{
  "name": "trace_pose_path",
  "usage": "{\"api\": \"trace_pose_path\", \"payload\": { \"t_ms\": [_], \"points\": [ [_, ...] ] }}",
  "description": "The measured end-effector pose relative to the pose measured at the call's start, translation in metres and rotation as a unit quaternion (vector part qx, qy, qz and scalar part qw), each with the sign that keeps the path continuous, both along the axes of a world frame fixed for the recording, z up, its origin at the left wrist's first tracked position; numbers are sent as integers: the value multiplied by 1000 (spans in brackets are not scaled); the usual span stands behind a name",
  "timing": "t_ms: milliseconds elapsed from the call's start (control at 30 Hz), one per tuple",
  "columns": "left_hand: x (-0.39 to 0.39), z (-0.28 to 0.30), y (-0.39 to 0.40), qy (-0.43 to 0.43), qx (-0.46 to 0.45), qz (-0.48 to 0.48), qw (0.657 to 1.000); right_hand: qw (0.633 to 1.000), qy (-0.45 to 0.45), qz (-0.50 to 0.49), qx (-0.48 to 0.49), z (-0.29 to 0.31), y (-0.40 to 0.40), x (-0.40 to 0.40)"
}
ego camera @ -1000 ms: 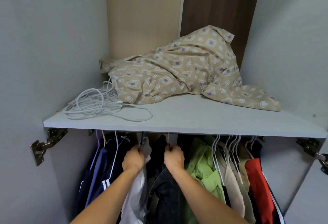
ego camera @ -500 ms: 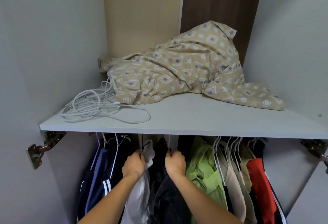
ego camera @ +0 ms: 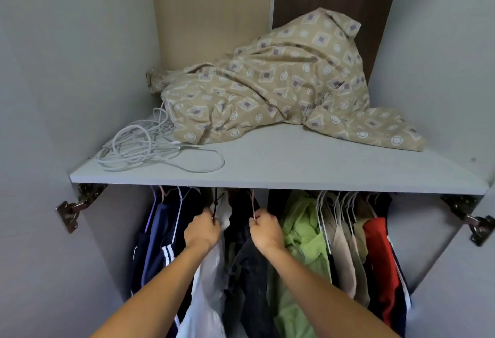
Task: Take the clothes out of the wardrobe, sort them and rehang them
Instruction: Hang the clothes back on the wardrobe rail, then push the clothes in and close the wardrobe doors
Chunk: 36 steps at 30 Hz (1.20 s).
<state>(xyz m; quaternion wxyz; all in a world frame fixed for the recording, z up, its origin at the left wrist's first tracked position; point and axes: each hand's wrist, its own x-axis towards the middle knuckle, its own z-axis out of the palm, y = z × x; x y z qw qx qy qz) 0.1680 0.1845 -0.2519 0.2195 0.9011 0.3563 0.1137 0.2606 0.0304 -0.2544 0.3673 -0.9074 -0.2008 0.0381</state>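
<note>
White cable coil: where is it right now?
Head view: the white cable coil lies on the left front part of the wardrobe shelf, against the left edge of the patterned beige bedding.

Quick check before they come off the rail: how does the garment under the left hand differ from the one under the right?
The left hand grips a black hanger carrying a white garment; the right hand grips a pinkish hanger carrying a dark, near-black garment. The white garment looks thin and smooth, the dark garment heavier and more creased. Both hang side by side under the shelf, left of the green garment.
</note>
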Motion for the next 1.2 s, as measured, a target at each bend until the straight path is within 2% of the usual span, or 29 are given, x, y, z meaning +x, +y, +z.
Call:
{"api": "trace_pose_path", "payload": {
  "t_ms": [100,233,433,667,800,900,1200],
  "points": [
    [-10,32,-14,44,4,-22,999,999,-26,31,-29,16,-24,-12],
    [-33,61,-43,35,24,-45,998,995,-49,69,-57,42,-63,-27],
    [-76,66,-97,11,68,-60,996,992,-41,105,-47,69,-120,-51],
    [-124,64,-153,-10,102,-94,990,986,-104,121,-53,68,-187,-102],
    [-144,66,-167,-16,141,-149,979,988,-117,86,-49,67,-220,-140],
    [-153,73,-179,-38,189,-222,956,991,-124,36,-45,69,-247,-177],
    [-182,113,-290,-160,197,-395,883,976,-169,-131,-46,91,-359,-294]
  ]
}}
